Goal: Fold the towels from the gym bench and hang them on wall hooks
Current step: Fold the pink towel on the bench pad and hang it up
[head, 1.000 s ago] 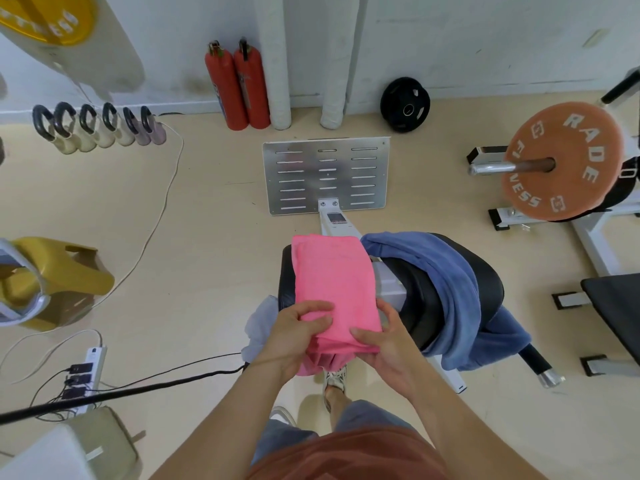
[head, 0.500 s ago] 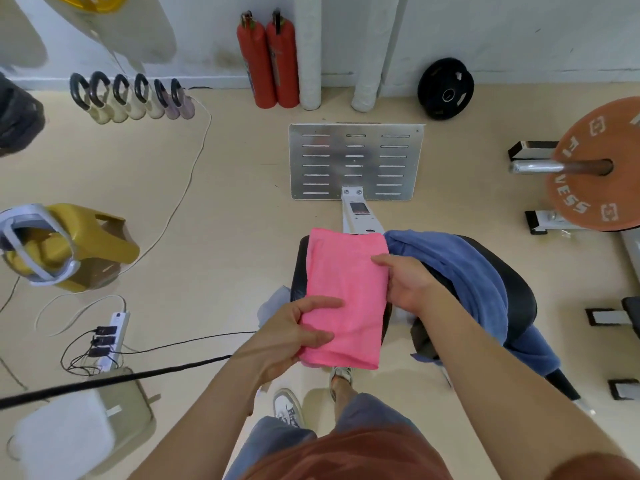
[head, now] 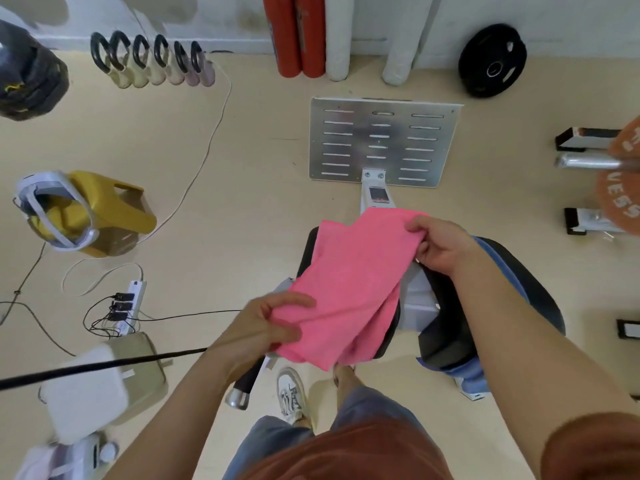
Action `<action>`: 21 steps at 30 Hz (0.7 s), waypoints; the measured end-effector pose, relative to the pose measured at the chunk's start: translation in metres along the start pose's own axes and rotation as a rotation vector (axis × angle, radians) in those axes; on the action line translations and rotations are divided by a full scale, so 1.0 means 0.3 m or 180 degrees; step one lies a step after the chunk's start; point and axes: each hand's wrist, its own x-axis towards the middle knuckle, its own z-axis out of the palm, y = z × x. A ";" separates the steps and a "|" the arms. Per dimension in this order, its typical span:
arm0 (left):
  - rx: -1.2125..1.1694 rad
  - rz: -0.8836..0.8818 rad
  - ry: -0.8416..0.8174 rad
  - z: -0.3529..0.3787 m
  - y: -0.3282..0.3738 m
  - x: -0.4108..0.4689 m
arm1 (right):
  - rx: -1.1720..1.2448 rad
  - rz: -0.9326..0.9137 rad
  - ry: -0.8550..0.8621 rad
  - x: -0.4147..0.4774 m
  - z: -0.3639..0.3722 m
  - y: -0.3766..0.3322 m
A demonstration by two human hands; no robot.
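Note:
A folded pink towel [head: 349, 282] is lifted slightly off the black padded gym bench [head: 446, 341], slanting from near left to far right. My left hand [head: 263, 330] pinches its near left corner. My right hand [head: 440, 244] grips its far right corner. A blue towel [head: 512, 271] lies draped over the bench under my right forearm, mostly hidden by the arm. No wall hooks are in view.
A slotted metal plate [head: 384, 140] lies on the floor beyond the bench. Two red cylinders [head: 294, 32], white rolls and a black weight plate [head: 491, 60] stand at the wall. Kettlebells [head: 152, 60], a yellow jug [head: 100, 216], a power strip [head: 128, 306] and cables lie left. A barbell with orange plate [head: 620, 199] is right.
My right hand slid from the towel's near edge to its far right corner and gripped it. The towel came up off the bench at an angle. The view moved closer to the floor.

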 end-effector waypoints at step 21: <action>0.0179 -0.0202 0.1930 -0.042 -0.092 0.154 | -0.2217 -0.1228 0.0680 -0.254 -0.076 0.229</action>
